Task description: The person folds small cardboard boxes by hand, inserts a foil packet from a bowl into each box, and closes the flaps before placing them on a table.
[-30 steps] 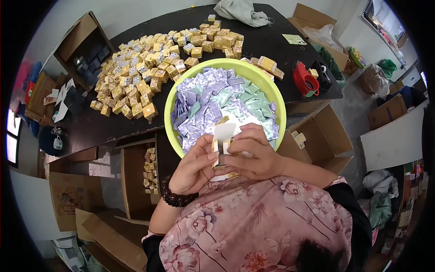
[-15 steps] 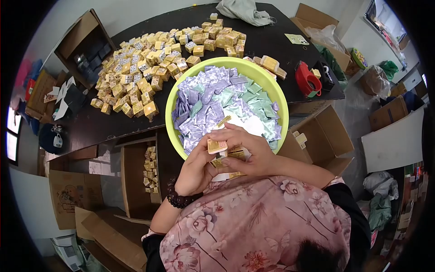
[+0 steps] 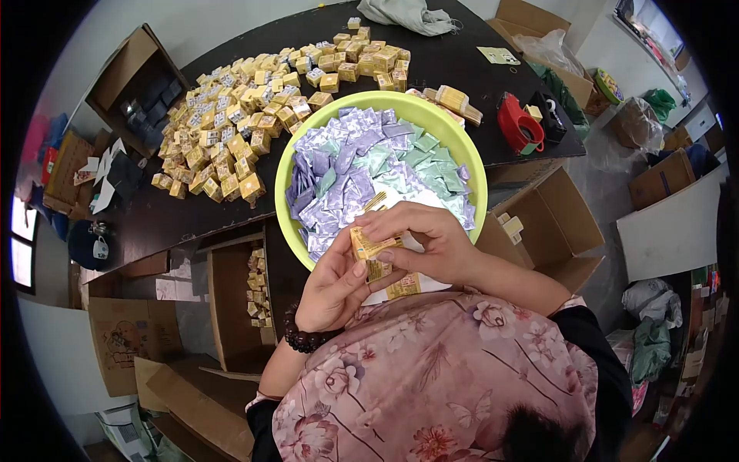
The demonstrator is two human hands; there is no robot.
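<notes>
Between my two hands is a small yellow box (image 3: 372, 248), held over the near rim of a lime-green basin (image 3: 283, 223). My left hand (image 3: 332, 286) grips it from below and the left, a dark bead bracelet around the wrist. Fingers of my right hand (image 3: 426, 240) close over its top and right side. Purple sachets (image 3: 350, 165) and green sachets (image 3: 431, 158) fill the basin. Thin yellow strips (image 3: 376, 202) lie on white paper (image 3: 396, 197) just beyond my fingers. Below my right hand, another flat yellow printed piece (image 3: 404, 286) rests on white material near my apron.
Many small yellow boxes (image 3: 223, 146) are heaped on the dark table (image 3: 154, 219). A red tape dispenser (image 3: 517, 127) stands at the right, near a yellow bundle (image 3: 458, 102). Open cardboard boxes (image 3: 566, 223) flank the table, one at lower left (image 3: 219, 308) holding yellow boxes.
The box in my hands has turned and its top now looks closed. My right fingers have shifted over it, and the flat yellow piece below shows more. The view has moved slightly.
</notes>
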